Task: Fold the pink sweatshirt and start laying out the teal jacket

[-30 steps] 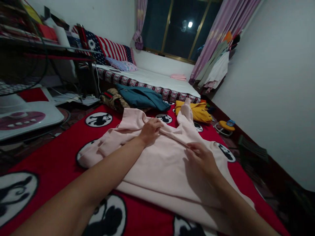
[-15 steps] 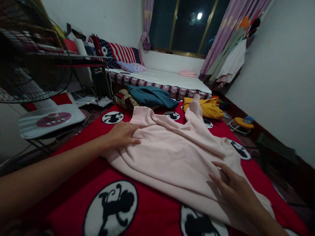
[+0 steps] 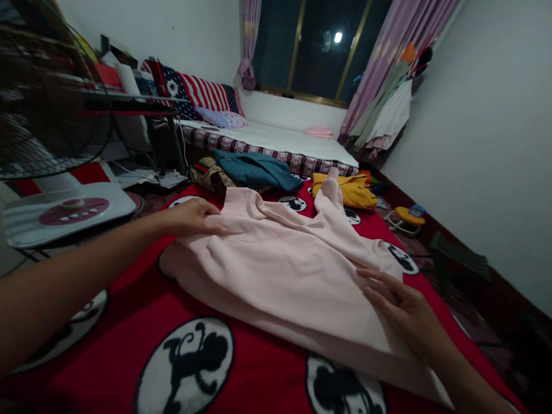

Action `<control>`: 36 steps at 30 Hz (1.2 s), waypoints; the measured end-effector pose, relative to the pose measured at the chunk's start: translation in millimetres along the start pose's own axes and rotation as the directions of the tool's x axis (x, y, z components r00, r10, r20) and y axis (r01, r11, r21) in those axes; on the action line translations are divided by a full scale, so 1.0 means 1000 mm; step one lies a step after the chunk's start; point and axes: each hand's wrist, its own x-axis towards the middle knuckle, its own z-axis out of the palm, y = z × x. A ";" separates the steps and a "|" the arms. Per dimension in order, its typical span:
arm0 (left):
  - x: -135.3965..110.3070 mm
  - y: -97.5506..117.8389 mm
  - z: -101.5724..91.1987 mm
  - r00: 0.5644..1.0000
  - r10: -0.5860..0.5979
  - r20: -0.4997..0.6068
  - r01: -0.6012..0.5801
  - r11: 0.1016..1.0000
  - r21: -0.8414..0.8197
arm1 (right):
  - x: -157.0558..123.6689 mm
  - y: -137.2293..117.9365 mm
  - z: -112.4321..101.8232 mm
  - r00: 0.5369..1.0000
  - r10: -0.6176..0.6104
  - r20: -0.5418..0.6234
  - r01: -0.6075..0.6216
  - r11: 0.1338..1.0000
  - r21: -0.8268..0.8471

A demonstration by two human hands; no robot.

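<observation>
So we've got the pink garment [image 3: 280, 264] spread out on the red blanket [image 3: 267, 368], and its long axis runs on a diagonal, from the near right corner by our right hand [image 3: 405, 310] up and away toward the sleeve that points at the bed [image 3: 276, 141]. Our left hand [image 3: 192, 217] sits at the far left edge of the fabric, palm down, fingers [image 3: 213, 229] flat and together, just pressing on a bunched fold there rather than pinching it. The right hand lies on the near right part of the cloth, fingers [image 3: 375, 284] loosely spread and stretched toward the middle, again flat on top with nothing gripped. So the bulk of the garment lies between the two hands, to the right of the left one and to the left and ahead of the right one. We'd say the right hand is nearer the lower hem, while the left is nearer the collar end and the folded sleeve. Beyond the garment there's a teal jacket [image 3: 254, 169] and a yellow top [image 3: 345, 190], both well apart from either hand, and a fan [image 3: 64, 201] off to the left.
</observation>
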 end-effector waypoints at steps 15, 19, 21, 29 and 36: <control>0.091 0.043 0.005 0.966 0.133 -0.220 -0.024 0.898 0.440 | 0.100 -0.051 0.100 0.943 -0.317 0.099 0.332 0.912 -0.240; 0.123 0.039 0.021 0.972 0.138 -0.188 -0.052 0.914 0.402 | 0.110 -0.023 0.119 0.976 -0.205 -0.066 0.208 0.978 0.034; 0.131 0.043 0.035 0.964 0.138 -0.228 -0.041 0.921 0.386 | 0.108 -0.016 0.120 0.983 -0.143 -0.117 0.161 0.973 0.164; 0.132 0.052 0.092 0.843 0.321 -0.431 -0.143 0.907 0.395 | 0.164 -0.003 0.074 0.919 -0.078 -0.387 0.164 0.967 0.195; 0.126 0.047 0.073 0.806 0.272 -0.525 -0.098 0.937 0.336 | 0.259 0.045 0.050 0.814 0.392 -0.428 -0.363 0.919 0.152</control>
